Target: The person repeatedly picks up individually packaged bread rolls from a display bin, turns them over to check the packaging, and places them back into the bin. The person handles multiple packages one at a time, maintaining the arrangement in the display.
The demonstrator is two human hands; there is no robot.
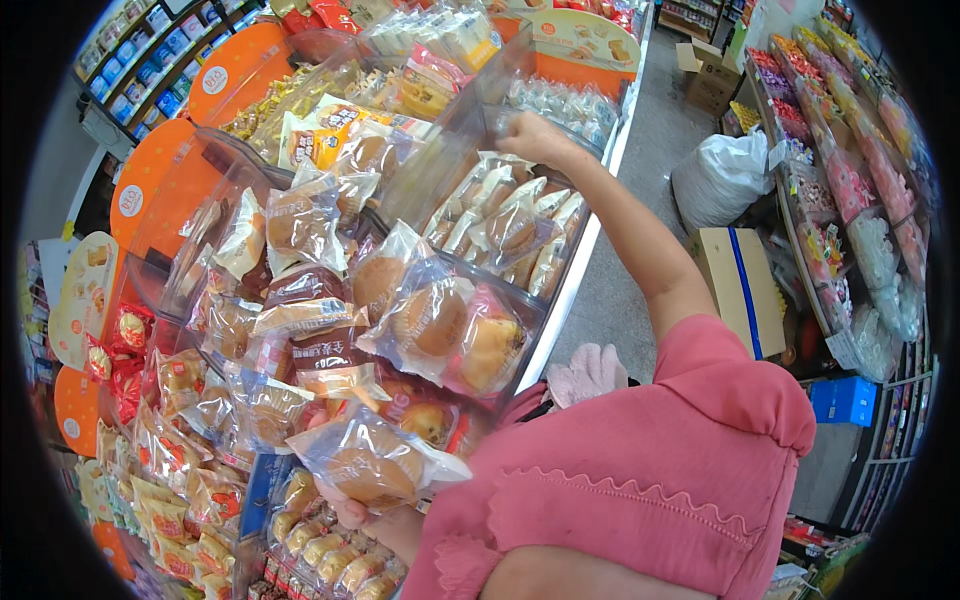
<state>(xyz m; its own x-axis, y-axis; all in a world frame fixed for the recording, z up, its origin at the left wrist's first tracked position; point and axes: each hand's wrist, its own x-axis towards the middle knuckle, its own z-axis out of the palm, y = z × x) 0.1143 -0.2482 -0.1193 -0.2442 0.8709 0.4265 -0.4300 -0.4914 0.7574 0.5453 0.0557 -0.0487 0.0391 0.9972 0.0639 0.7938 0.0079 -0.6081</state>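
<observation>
At the lower middle, my left hand holds a plastic-wrapped round bread from below; the package covers most of the fingers. My right hand reaches to the clear divider at the upper end of a bin with upright wrapped breads, its fingers curled; whether they hold anything cannot be told. Between the hands lies a heap of mixed packages: round breads, a pink-edged pack with a yellow bun, and brown-labelled packs. Small clear-wrapped pieces fill the bin beyond my right hand.
Clear plastic dividers separate the bins. A white-edged counter rim runs along the aisle. A white sack, a cardboard carton with blue tape and a candy rack stand across it. A pale pink glove lies near my waist.
</observation>
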